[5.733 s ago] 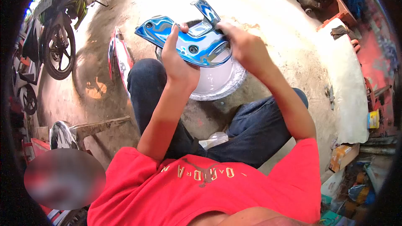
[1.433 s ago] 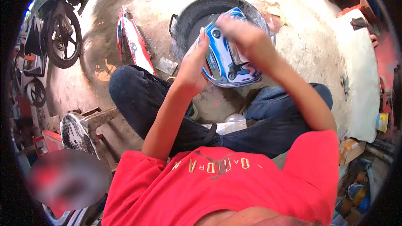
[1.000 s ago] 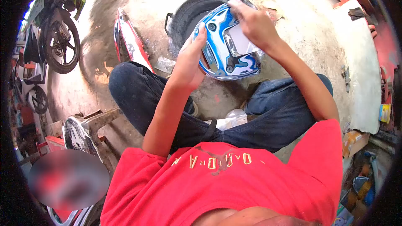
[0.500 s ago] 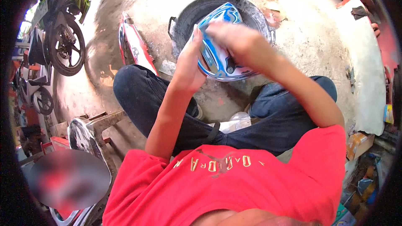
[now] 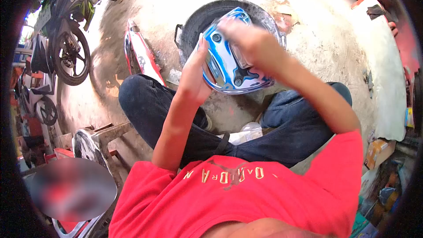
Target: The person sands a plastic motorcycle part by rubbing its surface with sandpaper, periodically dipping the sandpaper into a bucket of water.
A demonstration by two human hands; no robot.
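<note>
A glossy blue, white and black helmet-like shell [image 5: 224,57] with round fittings is tilted above a wide black basin [image 5: 187,24]. My left hand [image 5: 196,70] grips its left edge, thumb pointing up along the side. Across its upper right surface lies my right hand [image 5: 255,46], smeared by motion. The right fingers are too blurred to show whether they hold anything. The basin stands on the floor in front of my crossed legs and has a handle on its left side.
A red and white motorcycle panel [image 5: 143,55] lies on the floor left of the basin. Parked motorcycles [image 5: 70,39] stand farther left. Near my left side is a wooden frame [image 5: 112,133]. A cardboard box [image 5: 379,153] sits at the right, beside a long pale sheet [image 5: 383,75].
The shell has shifted slightly down and left in view, still in my left hand. My right hand remains over its surface, uncovering the upper round fitting.
</note>
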